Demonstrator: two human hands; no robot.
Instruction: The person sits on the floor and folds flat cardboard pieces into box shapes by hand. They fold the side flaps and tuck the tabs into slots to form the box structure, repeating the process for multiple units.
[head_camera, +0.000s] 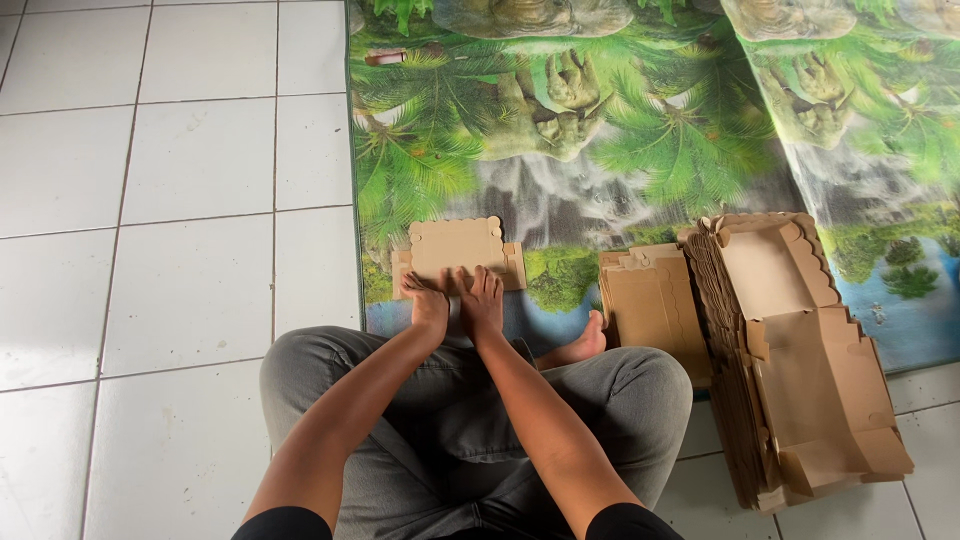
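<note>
Head view: a person sits cross-legged on a white tiled floor (180, 200), grey trousers filling the lower middle of the picture. Just beyond the knees lies a flat brown cardboard box blank (458, 252) with a scalloped far edge, resting on a mat printed with palm trees and dinosaurs (600, 130). Both hands press on the near edge of that blank. The left hand (428, 305) lies palm down, fingers together and stretched forward, its tips touching the cardboard; it grips nothing that can be seen. The right hand (482, 300), touching the left, has its fingers slightly spread and flat on the same edge, likewise pressing rather than clasping. To the right of the blank, a bare foot (588, 342) pokes out from under the leg. Further right of the blank sits a short stack of folded cardboard pieces (655, 305), and beyond it a taller, slanting pile of unfolded scalloped box blanks (800, 360), half on the mat and half on the tiles.
</note>
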